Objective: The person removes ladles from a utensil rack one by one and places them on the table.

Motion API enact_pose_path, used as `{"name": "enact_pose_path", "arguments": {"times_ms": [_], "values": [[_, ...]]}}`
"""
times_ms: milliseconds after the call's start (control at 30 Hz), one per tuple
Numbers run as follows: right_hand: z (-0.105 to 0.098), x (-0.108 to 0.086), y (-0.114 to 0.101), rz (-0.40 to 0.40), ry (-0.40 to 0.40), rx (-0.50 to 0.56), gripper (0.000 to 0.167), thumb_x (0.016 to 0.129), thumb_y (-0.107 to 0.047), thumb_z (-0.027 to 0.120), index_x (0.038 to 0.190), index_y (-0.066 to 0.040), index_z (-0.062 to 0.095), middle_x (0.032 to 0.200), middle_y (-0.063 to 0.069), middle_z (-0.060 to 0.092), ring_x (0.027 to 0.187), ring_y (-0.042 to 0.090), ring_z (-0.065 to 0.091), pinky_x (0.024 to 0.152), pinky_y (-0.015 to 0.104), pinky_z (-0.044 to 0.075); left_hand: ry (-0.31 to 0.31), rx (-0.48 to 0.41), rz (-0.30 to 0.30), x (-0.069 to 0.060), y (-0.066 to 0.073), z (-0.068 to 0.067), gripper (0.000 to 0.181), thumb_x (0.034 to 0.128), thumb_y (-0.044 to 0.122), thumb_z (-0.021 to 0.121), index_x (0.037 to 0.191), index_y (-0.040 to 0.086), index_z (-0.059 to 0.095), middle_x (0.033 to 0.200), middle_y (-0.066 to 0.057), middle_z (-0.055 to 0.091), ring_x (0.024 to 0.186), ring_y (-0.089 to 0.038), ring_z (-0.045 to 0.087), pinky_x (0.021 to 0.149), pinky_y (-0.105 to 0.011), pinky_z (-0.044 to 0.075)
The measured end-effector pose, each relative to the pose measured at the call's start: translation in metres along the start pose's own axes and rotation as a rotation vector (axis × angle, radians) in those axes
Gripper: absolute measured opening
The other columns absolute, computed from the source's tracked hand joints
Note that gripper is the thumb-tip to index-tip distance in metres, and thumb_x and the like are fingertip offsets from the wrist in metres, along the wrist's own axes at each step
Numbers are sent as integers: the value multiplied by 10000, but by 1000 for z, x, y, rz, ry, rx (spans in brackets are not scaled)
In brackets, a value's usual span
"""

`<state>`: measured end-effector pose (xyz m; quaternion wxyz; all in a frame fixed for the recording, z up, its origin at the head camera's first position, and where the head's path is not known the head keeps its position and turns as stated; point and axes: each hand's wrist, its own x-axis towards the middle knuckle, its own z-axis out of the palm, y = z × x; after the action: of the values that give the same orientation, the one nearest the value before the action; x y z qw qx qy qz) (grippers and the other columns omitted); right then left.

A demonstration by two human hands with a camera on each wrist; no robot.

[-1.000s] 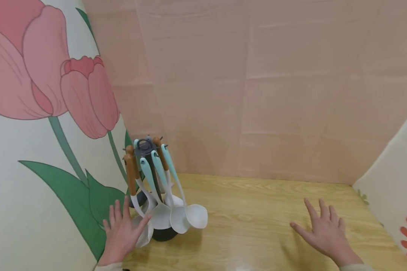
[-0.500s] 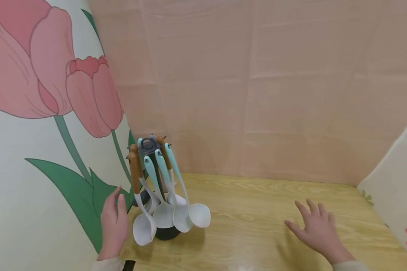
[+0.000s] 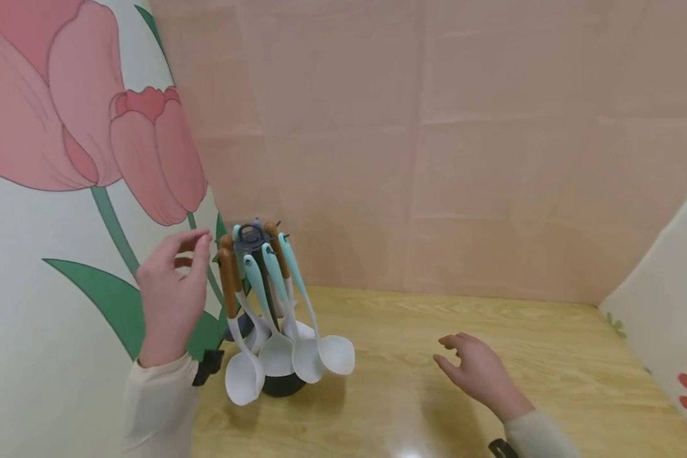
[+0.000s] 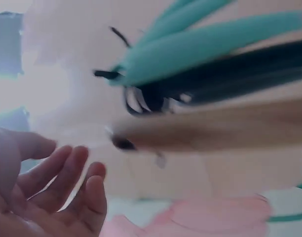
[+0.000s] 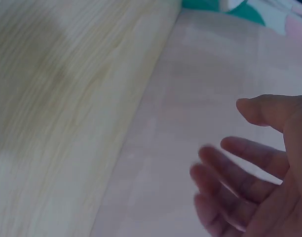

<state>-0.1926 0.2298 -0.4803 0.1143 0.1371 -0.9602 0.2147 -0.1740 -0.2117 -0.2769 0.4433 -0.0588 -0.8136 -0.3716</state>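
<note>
A dark utensil rack [image 3: 283, 386] stands at the left of the table, with several white-headed kitchen utensils hung round its hooked top. Some handles are brown, others turquoise. My left hand [image 3: 174, 292] is raised just left of the rack's top, beside a brown handle [image 3: 226, 286] whose lower end is a white ladle [image 3: 243, 381]. In the left wrist view, the loosely bent fingers of that hand [image 4: 57, 197] are apart from the brown handle tip [image 4: 126, 136] and hold nothing. My right hand [image 3: 481, 375] hovers over the table, fingers relaxed, holding nothing, as the right wrist view also shows.
The wood-grain table [image 3: 389, 394] meets a creased pinkish backdrop [image 3: 423, 159] at the back. A tulip-printed panel [image 3: 80, 242] rises close behind my left hand. Another light panel [image 3: 664, 305] with a red flower bounds the right side.
My left hand has risen from beside the ladle heads to the level of the handle tops, its fingers bending. My right hand has shifted left, fingers less spread. The utensils hang as before.
</note>
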Motion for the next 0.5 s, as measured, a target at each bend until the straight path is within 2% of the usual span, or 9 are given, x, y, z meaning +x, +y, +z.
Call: {"name": "enact_pose_path", "arguments": {"times_ms": [100, 167, 333, 433, 500], "values": [[5, 11, -19, 9, -52, 101, 284, 918, -230, 716, 1140, -54, 704, 897, 18, 720, 613, 75, 587, 554, 275, 496, -101, 29, 53, 18, 17, 8, 253, 1009, 195, 592, 1168, 50, 724, 1035, -102, 722, 902, -193, 628, 729, -226, 453], [11, 16, -32, 12, -70, 138, 269, 925, -233, 709, 1139, -72, 704, 833, -34, 705, 530, 27, 516, 501, 237, 447, -153, 44, 63, 27, 25, 13, 242, 1003, 161, 597, 1178, 48, 720, 1050, -114, 720, 900, -236, 633, 750, -291, 492], [25, 25, -64, -25, -59, 162, 220, 912, -232, 724, 1089, -101, 720, 781, -82, 684, 497, 7, 474, 483, 223, 424, -289, 63, -4, 39, 27, 24, 267, 1003, 129, 579, 1227, 38, 691, 1158, -145, 711, 998, -303, 660, 806, -457, 537], [29, 31, -82, -66, -48, 173, 191, 906, -223, 733, 1063, -115, 729, 806, -73, 694, 526, -2, 484, 507, 215, 437, -367, 104, -55, 39, 26, 28, 291, 1014, 161, 565, 1253, 36, 676, 1200, -158, 699, 1039, -331, 661, 811, -476, 539], [31, 35, -93, -103, -40, 179, 182, 905, -215, 737, 1059, -118, 732, 833, -63, 701, 547, -4, 493, 524, 210, 446, -391, 129, -81, 39, 26, 30, 296, 1017, 177, 568, 1255, 39, 677, 1206, -161, 696, 1033, -331, 664, 814, -476, 548]]}}
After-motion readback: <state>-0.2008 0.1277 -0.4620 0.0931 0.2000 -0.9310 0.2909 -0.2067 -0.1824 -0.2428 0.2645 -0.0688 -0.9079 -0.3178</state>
